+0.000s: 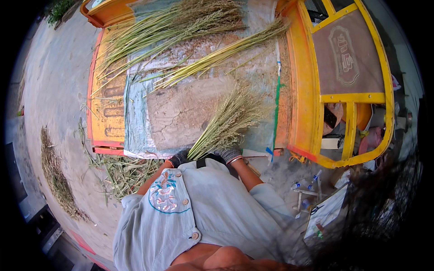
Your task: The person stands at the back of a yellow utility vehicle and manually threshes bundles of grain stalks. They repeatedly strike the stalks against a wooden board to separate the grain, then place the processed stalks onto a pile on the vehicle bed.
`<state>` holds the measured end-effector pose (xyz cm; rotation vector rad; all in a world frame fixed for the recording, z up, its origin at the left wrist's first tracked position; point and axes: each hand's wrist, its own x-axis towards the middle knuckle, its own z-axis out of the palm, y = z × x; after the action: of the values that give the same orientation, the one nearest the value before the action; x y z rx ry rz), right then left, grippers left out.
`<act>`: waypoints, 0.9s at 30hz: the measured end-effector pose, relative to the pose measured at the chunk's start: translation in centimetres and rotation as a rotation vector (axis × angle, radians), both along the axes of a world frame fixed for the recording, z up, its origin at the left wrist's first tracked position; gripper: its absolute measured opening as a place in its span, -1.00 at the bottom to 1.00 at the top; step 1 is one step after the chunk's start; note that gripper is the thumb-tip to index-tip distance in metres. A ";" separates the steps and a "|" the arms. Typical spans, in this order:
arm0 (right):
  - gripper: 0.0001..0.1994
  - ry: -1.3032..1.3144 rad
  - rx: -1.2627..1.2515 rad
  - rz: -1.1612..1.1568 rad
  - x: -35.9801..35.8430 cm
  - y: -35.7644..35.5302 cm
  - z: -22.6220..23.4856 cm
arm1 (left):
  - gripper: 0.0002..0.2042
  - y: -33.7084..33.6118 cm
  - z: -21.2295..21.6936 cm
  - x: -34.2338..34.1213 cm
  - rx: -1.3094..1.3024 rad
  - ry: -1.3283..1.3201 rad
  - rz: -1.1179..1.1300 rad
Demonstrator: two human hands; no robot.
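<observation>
Both my hands wear dark knitted gloves and grip the stem end of one bundle of dry yellow-green grain stalks (226, 119). My left hand (178, 159) holds it from the left, my right hand (229, 154) from the right. The bundle fans out away from me, its seed heads lying on the grain-covered sheet (176, 113) spread in an orange cart bed. My pale blue shirt hides the lower parts of both hands.
Two more long stalk bundles (167, 25) (221, 54) lie farther back on the sheet. The cart's orange side wall (303, 90) and yellow-framed cab (352, 90) stand to the right. Loose straw (122, 174) litters the concrete at left. Plastic bottles (307, 185) sit at lower right.
</observation>
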<state>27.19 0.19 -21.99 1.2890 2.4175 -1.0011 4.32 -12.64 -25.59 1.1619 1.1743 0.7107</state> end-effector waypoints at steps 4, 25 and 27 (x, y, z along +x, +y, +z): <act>-0.57 -0.044 -0.063 -0.132 -0.1 1.0 -0.5 | -0.58 1.4 1.5 -0.1 -0.299 0.103 0.017; -0.67 -0.104 0.101 0.005 0.8 4.3 -3.2 | -0.70 1.3 -1.2 -2.2 -0.690 -0.043 0.241; -0.66 -0.117 0.079 0.024 0.0 4.1 -2.6 | -0.65 0.2 -2.8 -1.1 -0.583 0.408 0.274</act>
<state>27.16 4.26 -24.60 1.3019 2.3996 -0.8076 3.18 -12.40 -28.40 0.6683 1.7635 0.2914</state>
